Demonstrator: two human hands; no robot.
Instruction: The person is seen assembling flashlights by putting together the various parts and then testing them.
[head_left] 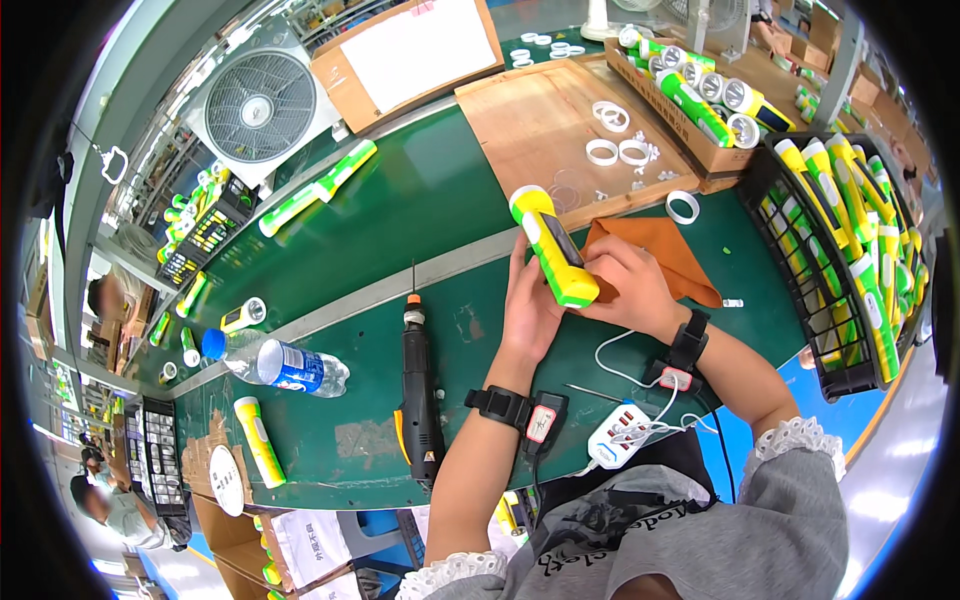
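Observation:
Above the green bench, a yellow and green flashlight (546, 229) with a dark panel on its side is held tilted between my hands. My left hand (532, 305) wraps the flashlight from the left, partly hidden behind it. From the right, my right hand (635, 288) closes its fingers at the flashlight's lower end; its fingertips are partly hidden. An orange cloth (680, 262) lies just beyond my right hand. To the left of my left forearm rests a black electric screwdriver (420, 385) with its bit pointing away from me.
A black crate (835, 345) full of flashlights stands right, beside a cardboard box (690, 130) of more. White rings (602, 152) lie on a wooden board (520, 130). Left are a water bottle (290, 366) and a lone flashlight (259, 442). A white power strip (618, 437) with cables sits near me.

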